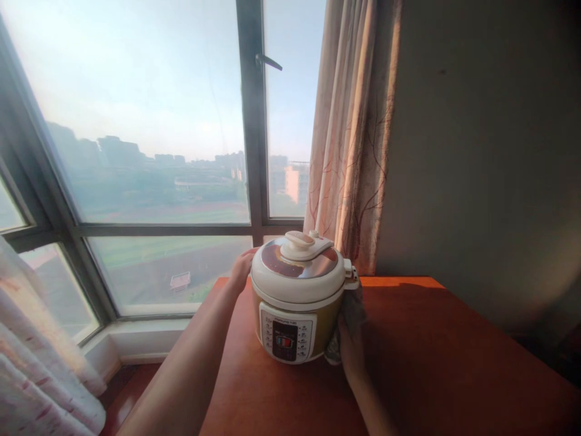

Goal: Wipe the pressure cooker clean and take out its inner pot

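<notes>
An electric pressure cooker [297,284] with a cream lid, a shiny top plate and a front control panel stands upright on the wooden table [408,357]. My left hand [242,270] grips its left side just under the lid's rim, with the fingertips partly hidden behind the body. Low on the cooker's right side, my right hand [351,348] holds a greyish patterned cloth [333,350] against the wall. Shadow covers that hand, and its fingers are partly lost in the cloth.
Behind the table is a large window with a dark frame [255,121] and a handle [269,62]. A patterned curtain [349,133] hangs behind the cooker, and another curtain [40,357] is at lower left. A grey wall [476,151] rises at right.
</notes>
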`<action>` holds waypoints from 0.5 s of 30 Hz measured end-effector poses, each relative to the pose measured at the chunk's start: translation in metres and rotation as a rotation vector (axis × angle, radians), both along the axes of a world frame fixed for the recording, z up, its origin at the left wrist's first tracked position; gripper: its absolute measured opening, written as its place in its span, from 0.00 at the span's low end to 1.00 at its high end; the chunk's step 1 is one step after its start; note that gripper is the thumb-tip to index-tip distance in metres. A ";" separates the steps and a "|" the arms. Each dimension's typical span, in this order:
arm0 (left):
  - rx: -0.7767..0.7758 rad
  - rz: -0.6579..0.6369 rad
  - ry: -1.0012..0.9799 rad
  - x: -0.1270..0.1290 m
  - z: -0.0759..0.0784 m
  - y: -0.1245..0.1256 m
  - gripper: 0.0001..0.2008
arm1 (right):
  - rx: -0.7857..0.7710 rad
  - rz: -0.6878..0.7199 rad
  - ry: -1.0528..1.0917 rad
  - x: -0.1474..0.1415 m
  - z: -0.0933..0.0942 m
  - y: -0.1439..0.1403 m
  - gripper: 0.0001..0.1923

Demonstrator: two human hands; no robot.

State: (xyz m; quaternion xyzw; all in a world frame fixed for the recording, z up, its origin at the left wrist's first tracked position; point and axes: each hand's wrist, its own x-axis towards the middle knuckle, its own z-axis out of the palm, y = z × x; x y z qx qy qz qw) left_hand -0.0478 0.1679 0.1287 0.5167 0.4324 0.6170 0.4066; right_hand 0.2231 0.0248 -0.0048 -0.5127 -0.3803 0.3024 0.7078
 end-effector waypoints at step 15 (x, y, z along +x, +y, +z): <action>-0.006 0.139 -0.030 0.000 0.009 -0.038 0.18 | 0.409 -0.022 -0.342 -0.043 0.066 -0.045 0.30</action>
